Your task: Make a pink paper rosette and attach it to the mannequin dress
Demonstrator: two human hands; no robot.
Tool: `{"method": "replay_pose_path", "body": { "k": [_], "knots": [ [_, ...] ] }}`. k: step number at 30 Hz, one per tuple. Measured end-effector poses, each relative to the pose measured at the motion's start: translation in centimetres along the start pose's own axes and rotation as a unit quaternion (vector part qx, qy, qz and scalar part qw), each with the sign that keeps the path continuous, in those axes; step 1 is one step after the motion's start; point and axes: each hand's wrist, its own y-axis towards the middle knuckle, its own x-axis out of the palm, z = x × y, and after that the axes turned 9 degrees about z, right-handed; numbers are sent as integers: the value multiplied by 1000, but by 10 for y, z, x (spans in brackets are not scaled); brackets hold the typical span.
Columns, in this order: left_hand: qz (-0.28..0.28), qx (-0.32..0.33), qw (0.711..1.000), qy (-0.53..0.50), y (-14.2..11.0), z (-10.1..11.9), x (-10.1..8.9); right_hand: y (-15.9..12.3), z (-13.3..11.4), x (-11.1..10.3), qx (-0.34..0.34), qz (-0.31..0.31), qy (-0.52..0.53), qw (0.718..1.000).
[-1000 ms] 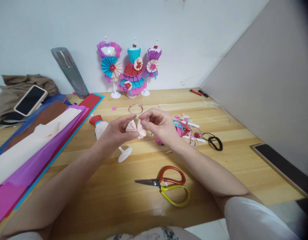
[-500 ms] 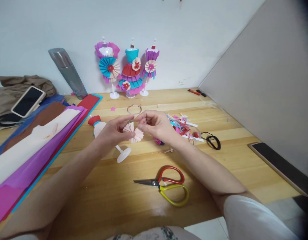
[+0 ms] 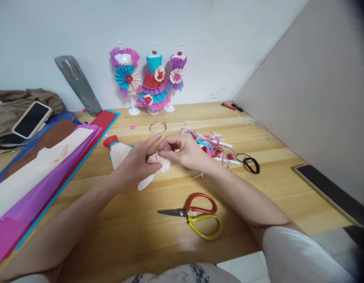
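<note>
Between my hands is a pale pink pleated paper rosette (image 3: 162,164), fanned out almost to a full circle. My left hand (image 3: 140,159) grips its left edge, thumb in front. With thumb and forefinger, my right hand (image 3: 177,149) pinches the rosette at its top edge. Behind my left hand lies a small mannequin (image 3: 119,152) on its side, dressed in white paper with a red top; its white base (image 3: 145,182) shows below the hand. Scissors (image 3: 182,213) with one red and one yellow handle lie open on the table nearer to me.
Sheets of coloured paper (image 3: 46,173) cover the left side. Three dressed mannequins (image 3: 154,84) stand by the wall, near a leaning bottle (image 3: 78,84). A roll of tape (image 3: 158,127), paper scraps (image 3: 214,145), a black hair tie (image 3: 251,165) and phones (image 3: 32,120) lie around.
The gap at the rosette's top has closed as my right fingers moved left and inward over it. My left fingers have lifted a little. The scissors stay in place.
</note>
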Motion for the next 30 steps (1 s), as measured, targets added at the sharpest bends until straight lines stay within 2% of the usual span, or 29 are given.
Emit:
{"method": "replay_pose_path", "body": {
  "k": [4, 11, 16, 23, 30],
  "knots": [
    [-6, -40, 997, -63, 4, -9, -1, 1, -2, -3, -37, 17, -39, 998],
    [15, -106, 973, -206, 10, -10, -8, 4, 1, -1, -55, 90, 15, 994],
    [-33, -128, 948, -291, 11, -8, -5, 4, 3, 2, -55, 111, 49, 991],
    [-48, -125, 941, -311, 17, -16, -10, 4, 2, 3, -76, 130, 53, 987],
    [-51, -134, 928, -345, 18, -17, -9, 4, 1, 5, -58, 159, 54, 984]
  ]
}}
